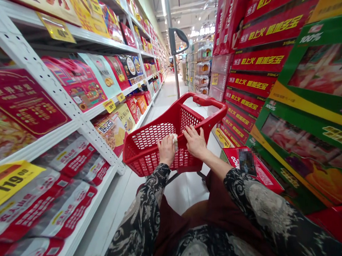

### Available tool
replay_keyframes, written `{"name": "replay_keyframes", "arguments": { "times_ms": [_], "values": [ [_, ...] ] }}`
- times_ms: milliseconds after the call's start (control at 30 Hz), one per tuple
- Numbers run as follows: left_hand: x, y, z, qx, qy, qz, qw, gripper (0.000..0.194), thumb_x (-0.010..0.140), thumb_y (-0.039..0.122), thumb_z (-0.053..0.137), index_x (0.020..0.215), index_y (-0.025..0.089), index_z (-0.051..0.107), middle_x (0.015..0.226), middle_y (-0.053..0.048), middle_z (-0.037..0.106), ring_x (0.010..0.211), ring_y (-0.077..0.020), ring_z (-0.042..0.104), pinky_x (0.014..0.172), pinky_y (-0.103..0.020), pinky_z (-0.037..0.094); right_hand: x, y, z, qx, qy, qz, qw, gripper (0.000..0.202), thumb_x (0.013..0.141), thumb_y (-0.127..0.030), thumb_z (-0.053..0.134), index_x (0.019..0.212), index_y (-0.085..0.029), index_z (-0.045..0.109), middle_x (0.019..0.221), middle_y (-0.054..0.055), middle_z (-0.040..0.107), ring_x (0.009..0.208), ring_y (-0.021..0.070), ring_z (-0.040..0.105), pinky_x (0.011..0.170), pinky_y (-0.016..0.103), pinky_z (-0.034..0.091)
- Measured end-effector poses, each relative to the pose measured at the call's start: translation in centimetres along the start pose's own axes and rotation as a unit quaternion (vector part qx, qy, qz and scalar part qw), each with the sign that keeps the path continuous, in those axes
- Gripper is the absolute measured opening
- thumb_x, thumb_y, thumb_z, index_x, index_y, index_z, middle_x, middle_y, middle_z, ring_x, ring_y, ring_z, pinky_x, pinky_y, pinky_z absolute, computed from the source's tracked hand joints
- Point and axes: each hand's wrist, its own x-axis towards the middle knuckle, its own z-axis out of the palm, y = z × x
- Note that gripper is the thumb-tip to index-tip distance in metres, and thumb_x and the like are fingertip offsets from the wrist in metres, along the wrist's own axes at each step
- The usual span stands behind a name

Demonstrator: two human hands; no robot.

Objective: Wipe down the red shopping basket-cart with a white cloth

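The left hand's grip (166,150) clasps a crumpled white wad (175,140) at a red perforated plastic shopping cart (182,146) toward twelve o'clock, the right hand (196,144) lying unclenched on its rim, white metal shelving (84,123) at ten o'clock.

Bright, even light from ceiling strip (162,2); wide-angle stretch toward edges; green boxes (302,147) slightly blurred.

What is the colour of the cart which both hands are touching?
The cart is red; the head view shows it best.
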Motion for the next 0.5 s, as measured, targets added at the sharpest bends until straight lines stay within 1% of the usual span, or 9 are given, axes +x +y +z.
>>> {"name": "replay_keyframes", "arguments": {
  "times_ms": [67,133,167,233,300,367,433,500],
  "values": [
    [0.3,0.7,0.3,-0.005,0.013,0.024,1.000,0.039,0.091,0.025,0.034,0.126,0.020,0.050,0.133,-0.011,0.053,0.123,-0.0221,0.046,0.111,-0.051,0.020,-0.1,-0.1,0.4,-0.002,-0.012,-0.020,1.000,0.054,0.080,-0.012,0.041,0.134,-0.014,0.044,0.146,0.011,0.037,0.138,0.0273,0.023,0.108,0.062,0.011],
    [0.2,0.1,0.6,0.000,0.025,0.039,0.999,0.038,0.091,0.025,0.035,0.125,0.021,0.051,0.133,-0.011,0.053,0.123,-0.0226,0.048,0.111,-0.055,0.016,-0.1,0.0,0.6,0.000,-0.016,-0.027,1.000,0.054,0.081,-0.012,0.040,0.135,-0.015,0.044,0.145,0.011,0.038,0.138,0.0270,0.023,0.107,0.063,0.010],
    [-0.1,-0.7,0.6,0.005,0.029,0.044,0.999,0.038,0.091,0.025,0.035,0.125,0.021,0.051,0.133,-0.012,0.053,0.121,-0.0226,0.049,0.111,-0.056,0.015,-0.2,0.1,0.6,0.001,-0.016,-0.028,0.999,0.054,0.081,-0.012,0.039,0.135,-0.015,0.044,0.145,0.011,0.038,0.138,0.0267,0.022,0.107,0.064,0.010],
    [-0.9,-3.0,0.5,0.017,0.033,0.047,0.998,0.038,0.091,0.025,0.037,0.125,0.022,0.052,0.133,-0.011,0.054,0.119,-0.0225,0.051,0.112,-0.058,0.011,-0.2,0.3,0.7,0.004,-0.013,-0.029,0.999,0.054,0.082,-0.012,0.039,0.135,-0.016,0.043,0.145,0.010,0.038,0.138,0.0263,0.023,0.107,0.065,0.009],
    [-1.8,-5.3,0.3,0.026,0.036,0.035,0.998,0.037,0.091,0.025,0.037,0.124,0.023,0.052,0.133,-0.011,0.054,0.118,-0.0226,0.052,0.111,-0.059,0.009,-0.3,0.3,0.7,0.004,-0.011,-0.023,1.000,0.054,0.082,-0.012,0.039,0.135,-0.016,0.043,0.146,0.010,0.038,0.138,0.0266,0.022,0.106,0.065,0.009],
    [-2.6,-7.1,-0.1,0.033,0.042,0.018,0.998,0.036,0.090,0.024,0.038,0.123,0.023,0.054,0.133,-0.011,0.054,0.118,-0.0228,0.052,0.112,-0.058,0.008,-0.3,0.1,0.7,0.004,-0.010,-0.018,1.000,0.055,0.081,-0.012,0.039,0.135,-0.016,0.043,0.146,0.011,0.037,0.139,0.0271,0.021,0.107,0.065,0.010],
    [-3.1,-7.7,-0.3,0.035,0.049,0.004,0.998,0.036,0.090,0.024,0.038,0.122,0.022,0.055,0.133,-0.012,0.054,0.119,-0.0231,0.052,0.111,-0.059,0.007,-0.4,-0.1,0.6,0.002,-0.011,-0.014,1.000,0.055,0.080,-0.012,0.040,0.135,-0.015,0.043,0.146,0.011,0.037,0.139,0.0275,0.021,0.107,0.064,0.010],
    [-3.2,-7.4,-0.2,0.031,0.051,-0.005,0.998,0.036,0.090,0.024,0.038,0.122,0.022,0.055,0.132,-0.012,0.054,0.120,-0.0237,0.051,0.111,-0.059,0.007,-0.5,-0.4,0.7,-0.001,-0.013,-0.008,1.000,0.056,0.080,-0.012,0.041,0.135,-0.014,0.043,0.146,0.012,0.036,0.139,0.0279,0.021,0.107,0.064,0.012]
  ]
}}
